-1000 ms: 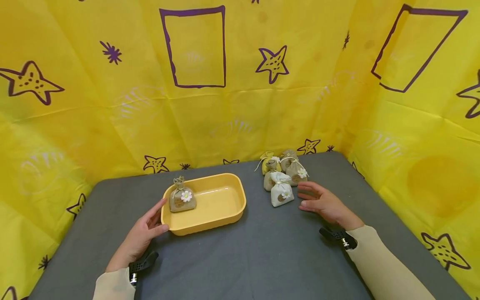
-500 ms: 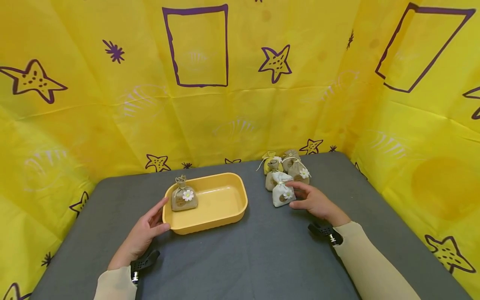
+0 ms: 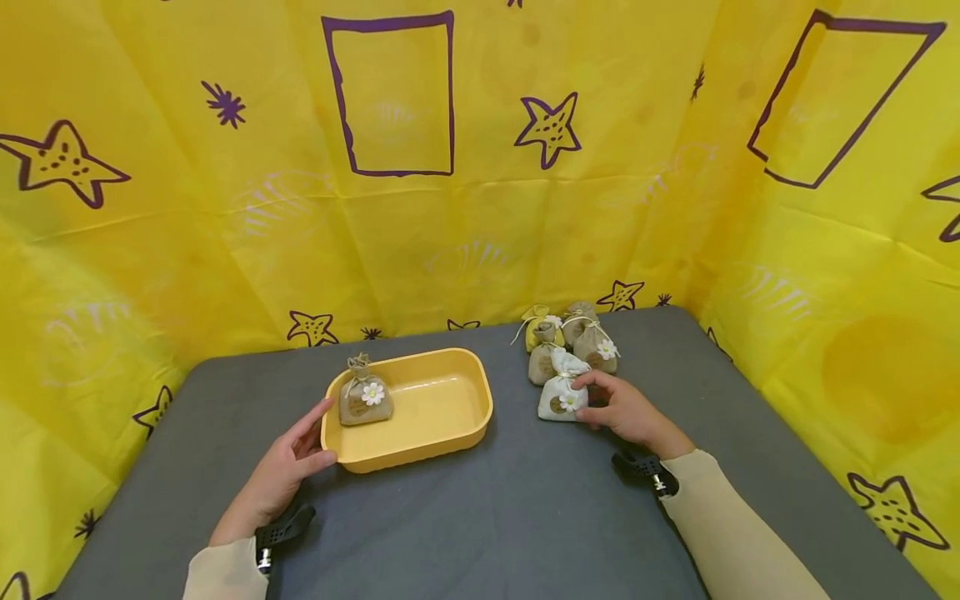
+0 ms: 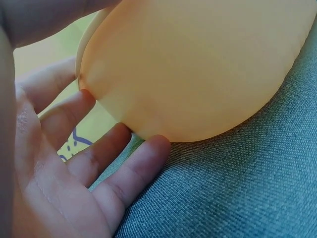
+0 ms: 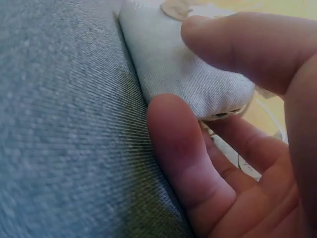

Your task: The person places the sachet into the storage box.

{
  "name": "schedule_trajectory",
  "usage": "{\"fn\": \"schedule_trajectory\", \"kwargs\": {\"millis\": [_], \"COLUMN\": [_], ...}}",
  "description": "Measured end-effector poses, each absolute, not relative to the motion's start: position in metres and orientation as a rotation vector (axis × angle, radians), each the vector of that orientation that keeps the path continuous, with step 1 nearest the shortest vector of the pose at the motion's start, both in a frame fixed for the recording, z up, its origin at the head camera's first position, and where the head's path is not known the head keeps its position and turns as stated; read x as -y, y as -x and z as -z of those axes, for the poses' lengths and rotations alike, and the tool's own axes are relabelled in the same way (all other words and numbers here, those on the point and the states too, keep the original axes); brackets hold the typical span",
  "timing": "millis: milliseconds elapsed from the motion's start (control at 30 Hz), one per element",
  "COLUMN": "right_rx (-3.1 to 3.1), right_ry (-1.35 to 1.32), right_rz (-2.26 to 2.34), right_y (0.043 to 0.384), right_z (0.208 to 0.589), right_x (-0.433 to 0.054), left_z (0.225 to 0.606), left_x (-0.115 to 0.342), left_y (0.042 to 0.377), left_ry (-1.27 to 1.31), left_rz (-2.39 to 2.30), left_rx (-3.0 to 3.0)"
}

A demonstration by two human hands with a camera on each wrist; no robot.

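My left hand (image 3: 279,471) holds the left end of a yellow plastic tray (image 3: 442,408), thumb near the front corner and index finger farther back. In the left wrist view, several fingertips (image 4: 157,146) touch the tray's outer wall (image 4: 188,74). Inside the tray, at its left end, sits a brown sachet (image 3: 354,410) with a white flower. My right hand (image 3: 633,414) grips a white sachet (image 3: 552,392) by its right side. The right wrist view has the thumb (image 5: 233,42) over the sachet's cloth (image 5: 168,64) and other fingers below and behind it.
Behind the white sachet stand a yellow sachet (image 3: 534,327) and several brown sachets (image 3: 592,346), close together. Everything rests on a grey cloth-covered table (image 3: 480,525). Yellow patterned fabric (image 3: 480,217) walls the back and sides.
My right hand has moved left to the white sachet and taken hold of it. The sachet has shifted slightly toward me and tilted. My left hand and the tray stay in place.
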State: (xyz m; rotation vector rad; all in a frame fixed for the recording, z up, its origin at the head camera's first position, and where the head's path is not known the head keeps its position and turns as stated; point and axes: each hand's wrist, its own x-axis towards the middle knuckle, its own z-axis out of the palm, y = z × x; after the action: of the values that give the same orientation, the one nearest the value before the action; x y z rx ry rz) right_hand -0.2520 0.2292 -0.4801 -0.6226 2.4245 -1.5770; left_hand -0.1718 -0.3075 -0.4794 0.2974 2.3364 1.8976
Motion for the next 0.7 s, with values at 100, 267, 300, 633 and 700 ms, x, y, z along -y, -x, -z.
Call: {"fn": "schedule_trajectory", "kwargs": {"millis": [100,267,300,633,700], "right_rx": [-2.472,-2.547,-2.562,-2.608,-2.619], "right_ry": [0.626,0.585,0.58,0.589,0.58], "right_rz": [1.54,1.496,1.49,1.601,1.605], "right_y": [0.25,0.247,0.247,0.249,0.25], "right_z": [0.478,0.473,0.474,0.483,0.483], "right_x": [-0.226,-0.222,-0.221,-0.221,-0.223], "left_z": [0.479,0.477,0.477,0.477,0.478], "left_x": [0.308,0.308,0.308,0.309,0.309], "left_y": [0.171,0.17,0.169,0.169,0.169], "left_ry": [-0.282,-0.278,-0.28,-0.266,-0.268], "left_rz": [-1.894,-1.88,-1.879,-1.86,-1.859], "left_rx": [-2.334,-2.342,-2.344,-2.358,-2.362]}}
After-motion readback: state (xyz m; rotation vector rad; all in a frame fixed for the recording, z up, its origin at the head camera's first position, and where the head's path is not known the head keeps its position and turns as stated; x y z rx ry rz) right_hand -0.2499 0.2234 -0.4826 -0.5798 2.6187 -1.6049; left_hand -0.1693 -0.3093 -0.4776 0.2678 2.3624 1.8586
